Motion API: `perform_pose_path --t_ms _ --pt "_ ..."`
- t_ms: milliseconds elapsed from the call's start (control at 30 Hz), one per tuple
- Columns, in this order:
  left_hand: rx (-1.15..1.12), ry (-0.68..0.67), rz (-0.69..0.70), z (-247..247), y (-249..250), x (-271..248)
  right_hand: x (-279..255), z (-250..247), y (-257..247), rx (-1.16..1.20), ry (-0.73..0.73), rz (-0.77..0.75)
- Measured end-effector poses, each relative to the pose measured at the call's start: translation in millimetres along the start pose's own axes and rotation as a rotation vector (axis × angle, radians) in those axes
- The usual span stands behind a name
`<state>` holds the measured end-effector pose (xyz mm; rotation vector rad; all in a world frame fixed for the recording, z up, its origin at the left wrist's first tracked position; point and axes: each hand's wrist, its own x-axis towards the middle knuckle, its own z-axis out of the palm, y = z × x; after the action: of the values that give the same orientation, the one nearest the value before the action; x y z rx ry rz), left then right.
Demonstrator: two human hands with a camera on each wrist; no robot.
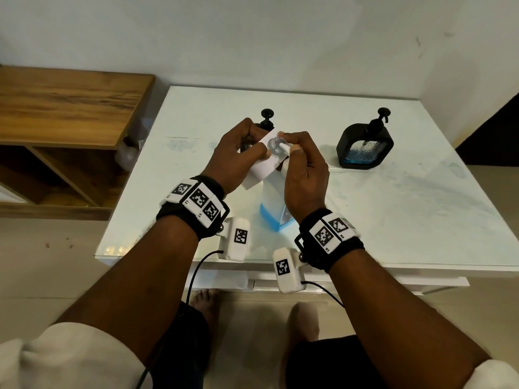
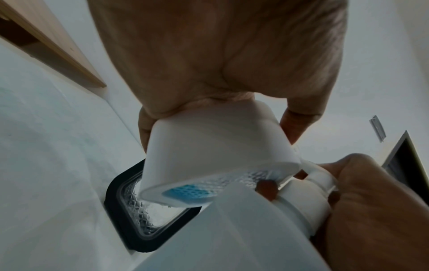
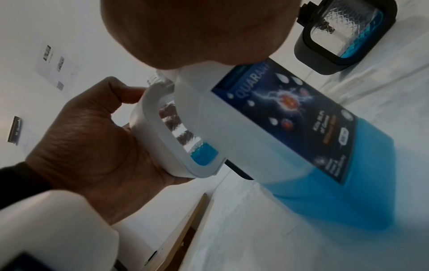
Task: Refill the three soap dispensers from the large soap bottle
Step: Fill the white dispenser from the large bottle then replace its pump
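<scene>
From the head camera, the left hand [image 1: 238,155] grips a white square soap dispenser with a clear threaded neck [image 1: 264,161], tilted and lifted off the white glass-topped table [image 1: 393,220], its open mouth facing the camera. The right hand [image 1: 304,175] curls its fingers round the top of the large translucent white soap bottle holding blue liquid [image 1: 273,211], which stands on the table directly below the hands, toward six o'clock from the lifted dispenser. At three o'clock from the hands a black-framed dispenser with a black pump and a little blue soap [image 1: 365,146] stands upright, well apart. At twelve o'clock, just behind the left hand, the pump of another black dispenser [image 1: 266,117] shows above the knuckles. A wooden shelf unit [image 1: 64,108] sits at nine o'clock beside the table. In the left wrist view, the left hand [image 2: 220,55] holds the white dispenser [image 2: 209,155] with fingers wrapped round its sides, a patch of blue soap visible in its window; the right hand [image 2: 371,210] clasps the white neck of the large bottle [image 2: 304,207] at four o'clock, and the black dispenser [image 2: 130,210] stands at seven o'clock. In the right wrist view, the large bottle [image 3: 325,174] with its dark blue label stands at four o'clock, the white dispenser [image 3: 162,143] rests in the left hand [image 3: 92,146] at nine o'clock, and the black-framed dispenser [image 3: 336,36] stands at one o'clock.
</scene>
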<state>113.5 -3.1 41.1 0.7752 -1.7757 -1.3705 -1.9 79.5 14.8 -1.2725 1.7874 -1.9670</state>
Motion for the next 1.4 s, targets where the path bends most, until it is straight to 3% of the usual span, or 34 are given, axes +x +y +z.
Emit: perform_pose_path --t_ms 300,633,1000,1400 --pt "-0.015 -0.007 -0.012 3.0 1.5 3.4 3.9 -1.2 2.5 0.069 -0.027 0.113" --pt "-0.047 0.004 -0.015 2.2 1.5 0.7 0.3 -1.4 1.2 0.011 -0.033 0.003" --pt "-0.025 0.009 -0.037 4.0 2.1 4.1 5.7 -4.6 4.4 0.076 -0.123 0.082" --pt "-0.049 0.028 -0.024 2.6 1.3 1.1 2.7 1.9 8.5 0.109 -0.057 -0.022"
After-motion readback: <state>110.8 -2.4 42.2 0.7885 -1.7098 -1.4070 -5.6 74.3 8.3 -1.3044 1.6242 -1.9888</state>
